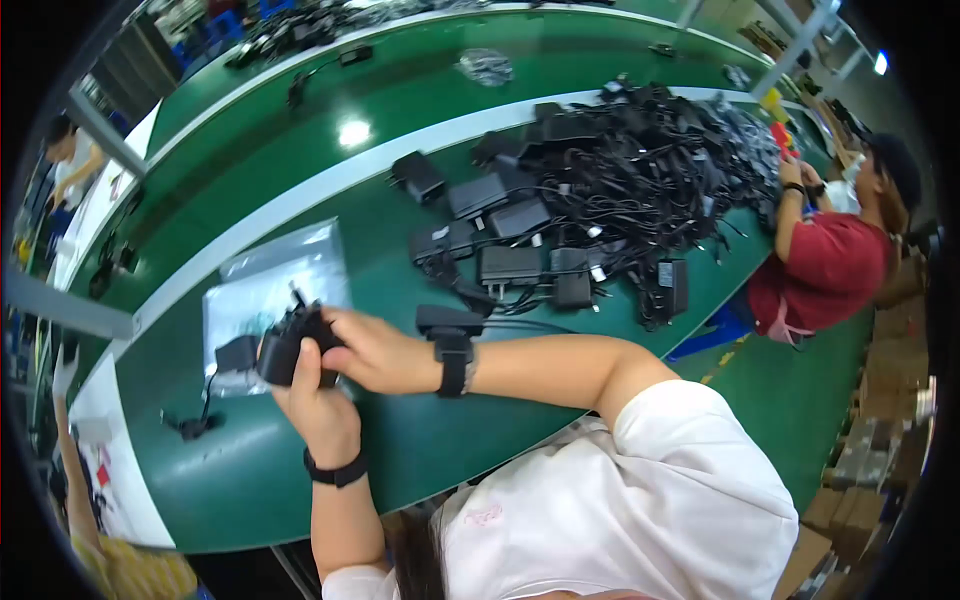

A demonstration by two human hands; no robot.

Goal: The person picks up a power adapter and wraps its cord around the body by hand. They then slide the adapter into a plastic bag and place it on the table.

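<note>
Manual handling of power adapters at a green tabletop [430,430]. The left hand [316,400] is closed around a black power adapter [283,358], its thumb pointing up along the near face. The right hand [372,350] reaches in from the right and is closed on the same adapter with curled fingers; its fingertips are partly hidden among dark parts, so their exact contact cannot be told. The held adapter is raised in front of a flat clear plastic bag [325,255] lying on the tabletop. Just left of it is a smaller black adapter [237,353], with a black cord end [192,427] lower on the tabletop. A black wristband [336,471] encircles the left wrist, and a black watch [454,358] the right. Near the watch, on its far side, lies a dark oblong block [447,320]. Farther right, a large heap of black adapters and tangled cords [630,180] covers much of the tabletop. At the heap's far right end stands a co-worker in a red shirt [832,265], holding a red and yellow object [780,135]. Beyond a pale rail [330,165], a second green surface [400,105] bears a crumpled clear bag [486,67].
</note>
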